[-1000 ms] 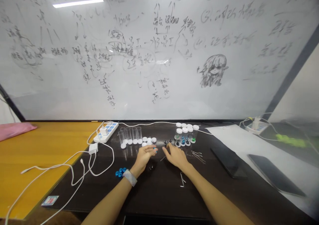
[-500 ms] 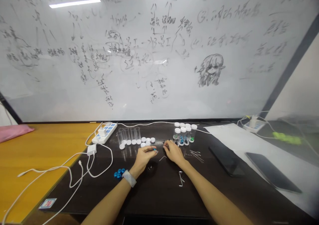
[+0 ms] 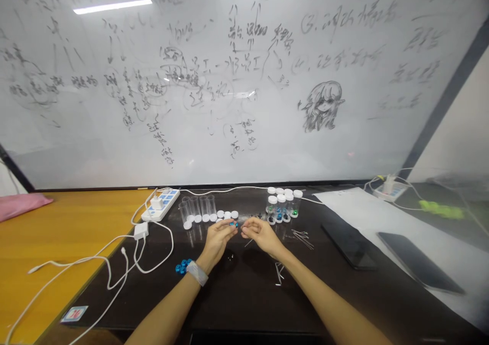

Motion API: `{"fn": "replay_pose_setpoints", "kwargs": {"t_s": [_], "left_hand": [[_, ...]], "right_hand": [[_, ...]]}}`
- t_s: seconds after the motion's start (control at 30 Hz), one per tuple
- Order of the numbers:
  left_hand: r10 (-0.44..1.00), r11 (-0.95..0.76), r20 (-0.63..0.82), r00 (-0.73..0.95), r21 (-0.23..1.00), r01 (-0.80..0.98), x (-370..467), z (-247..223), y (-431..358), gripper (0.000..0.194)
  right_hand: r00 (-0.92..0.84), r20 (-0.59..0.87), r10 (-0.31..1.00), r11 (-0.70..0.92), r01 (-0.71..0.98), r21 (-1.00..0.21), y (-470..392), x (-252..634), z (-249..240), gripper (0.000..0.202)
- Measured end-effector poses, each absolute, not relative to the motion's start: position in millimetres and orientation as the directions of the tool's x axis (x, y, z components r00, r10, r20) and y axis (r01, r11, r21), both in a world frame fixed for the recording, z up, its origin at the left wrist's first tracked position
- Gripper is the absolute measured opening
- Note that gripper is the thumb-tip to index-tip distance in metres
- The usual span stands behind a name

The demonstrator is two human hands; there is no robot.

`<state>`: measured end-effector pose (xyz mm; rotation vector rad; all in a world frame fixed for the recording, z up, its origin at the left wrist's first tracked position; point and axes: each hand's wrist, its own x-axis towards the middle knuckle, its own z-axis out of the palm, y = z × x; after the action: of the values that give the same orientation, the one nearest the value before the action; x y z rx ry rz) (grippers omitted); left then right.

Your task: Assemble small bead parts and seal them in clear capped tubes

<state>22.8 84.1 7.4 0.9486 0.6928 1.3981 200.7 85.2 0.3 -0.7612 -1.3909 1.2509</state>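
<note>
Between the thumb and fingers of my left hand (image 3: 218,238) is a small blue part (image 3: 234,224). Facing it from the right, my right hand (image 3: 263,234) is pinched closed; whatever its fingertips hold is too small to name. The two hands' fingertips are a short way apart. Several blue parts (image 3: 184,266) lie beside my left wrist. Behind my left hand are white caps (image 3: 227,215) and clear tubes (image 3: 194,210). Capped tubes (image 3: 281,208) with blue, green and dark bits inside stand behind my right hand.
Thin metal pins (image 3: 303,238) and hex keys (image 3: 279,273) lie right of centre. A black phone (image 3: 348,245) and a grey one (image 3: 420,262) are at the right. White cables (image 3: 170,248) and a power strip (image 3: 161,205) lie left. A whiteboard (image 3: 244,146) rises behind.
My right hand has moved left and off the table area near the small dark parts, toward my left hand. My left hand has risen slightly, with the blue part still in it.
</note>
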Motion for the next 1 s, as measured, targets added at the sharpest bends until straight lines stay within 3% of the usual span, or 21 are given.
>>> {"fn": "replay_pose_setpoints", "kwargs": {"t_s": [0.2, 0.6, 0.8, 1.0], "left_hand": [[0.977, -0.079, 0.164, 0.134, 0.871, -0.484, 25.1, 12.0, 80.0, 0.041], [0.957, -0.134, 0.229, 0.176, 0.892, -0.432, 27.3, 13.5, 75.9, 0.033], [0.953, -0.139, 0.236, 0.192, 0.899, -0.415, 28.3, 11.3, 76.5, 0.032], [0.960, -0.155, 0.228, 0.160, 0.915, -0.372, 27.7, 9.1, 78.9, 0.033]], "right_hand": [[-0.195, 0.307, 0.932, 0.280, -0.152, -0.948, 84.3, 201.1, 2.5, 0.045], [-0.250, 0.390, 0.886, 0.370, -0.127, -0.920, 83.4, 200.5, 3.0, 0.032], [-0.188, 0.385, 0.903, 0.368, -0.120, -0.922, 84.4, 203.1, 3.8, 0.033], [-0.164, 0.409, 0.898, 0.412, -0.016, -0.911, 86.1, 206.7, 2.1, 0.032]]}}
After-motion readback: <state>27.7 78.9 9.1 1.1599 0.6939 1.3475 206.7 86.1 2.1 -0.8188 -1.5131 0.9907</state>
